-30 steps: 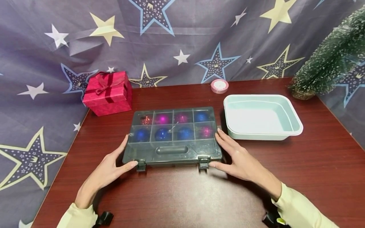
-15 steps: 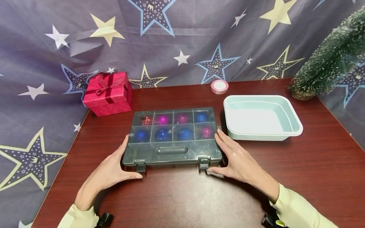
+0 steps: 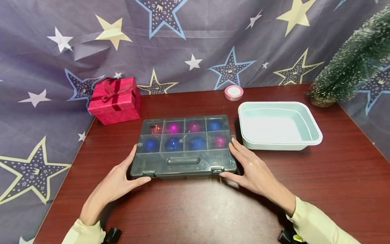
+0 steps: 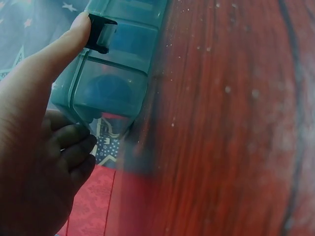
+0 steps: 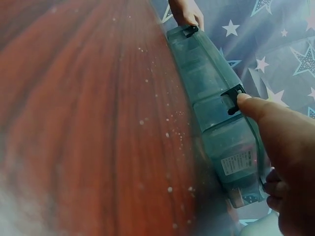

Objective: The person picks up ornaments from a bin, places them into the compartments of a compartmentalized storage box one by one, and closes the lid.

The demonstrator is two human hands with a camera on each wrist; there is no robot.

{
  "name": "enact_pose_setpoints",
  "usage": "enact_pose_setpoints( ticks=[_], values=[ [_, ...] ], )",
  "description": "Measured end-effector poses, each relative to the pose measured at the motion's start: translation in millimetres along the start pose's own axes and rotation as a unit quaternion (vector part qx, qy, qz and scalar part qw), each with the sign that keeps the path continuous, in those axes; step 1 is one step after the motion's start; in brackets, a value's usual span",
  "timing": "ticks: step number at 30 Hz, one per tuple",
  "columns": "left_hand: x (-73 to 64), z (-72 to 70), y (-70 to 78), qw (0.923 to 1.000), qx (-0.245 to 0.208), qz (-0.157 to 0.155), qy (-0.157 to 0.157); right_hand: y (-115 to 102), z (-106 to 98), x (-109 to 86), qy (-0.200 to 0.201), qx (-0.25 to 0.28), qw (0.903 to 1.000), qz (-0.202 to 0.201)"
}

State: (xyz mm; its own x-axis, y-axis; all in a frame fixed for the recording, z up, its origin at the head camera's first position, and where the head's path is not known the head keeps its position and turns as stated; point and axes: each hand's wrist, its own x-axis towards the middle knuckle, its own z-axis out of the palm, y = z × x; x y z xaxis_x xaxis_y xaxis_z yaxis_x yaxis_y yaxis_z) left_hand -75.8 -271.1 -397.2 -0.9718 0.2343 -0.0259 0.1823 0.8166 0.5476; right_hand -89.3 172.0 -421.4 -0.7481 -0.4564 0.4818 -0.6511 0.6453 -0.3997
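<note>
A translucent dark plastic compartment case lies lid down flat on the table in the head view. Blue, pink and red shiny balls show through the lid. My left hand grips its left front corner, fingers along the side. The left thumb presses the black left latch in the left wrist view. At the opposite front corner, my right hand holds the right side with its fingers. Its thumb presses the right latch, seen in the right wrist view. Both latches sit folded up against the case's front.
Right of the case stands a pale blue plastic basin. A red gift box with a bow is at back left. Near the star-printed curtain lies a ribbon roll. A small frosted tree rises at back right.
Both latches stuck out from the front edge before; now they are folded up against it. My thumbs have moved with them, up against the case. The case has stayed in place.
</note>
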Motion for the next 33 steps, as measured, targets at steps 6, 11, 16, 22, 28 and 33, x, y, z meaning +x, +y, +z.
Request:
enact_pose_setpoints(
  ticks=[6,11,16,22,28,33],
  values=[
    [-0.4,-0.8,0.0,0.9999,0.008,-0.005,0.009,0.4,2.5,0.8,0.011,0.001,0.9999,0.002],
    [-1.5,-1.3,-1.3,0.9995,0.029,-0.006,0.014,0.7,3.6,2.5,0.021,-0.003,0.9998,-0.006],
    [-2.4,-2.1,-0.8,0.9984,0.053,-0.001,0.02,0.6,2.8,2.9,0.027,-0.01,0.9995,-0.012],
    [-2.4,-1.7,1.3,0.9979,0.061,0.006,0.022,0.1,2.3,2.1,0.03,-0.013,0.9994,-0.011],
    [-4.0,-1.4,2.6,0.9972,0.071,0.011,0.021,-0.7,3.6,1.2,0.035,-0.012,0.9992,-0.012],
    [-5.1,0.9,3.7,0.9972,0.071,0.011,0.023,0.1,5.0,3.4,0.061,0.0,0.9981,-0.004]
  ],
)
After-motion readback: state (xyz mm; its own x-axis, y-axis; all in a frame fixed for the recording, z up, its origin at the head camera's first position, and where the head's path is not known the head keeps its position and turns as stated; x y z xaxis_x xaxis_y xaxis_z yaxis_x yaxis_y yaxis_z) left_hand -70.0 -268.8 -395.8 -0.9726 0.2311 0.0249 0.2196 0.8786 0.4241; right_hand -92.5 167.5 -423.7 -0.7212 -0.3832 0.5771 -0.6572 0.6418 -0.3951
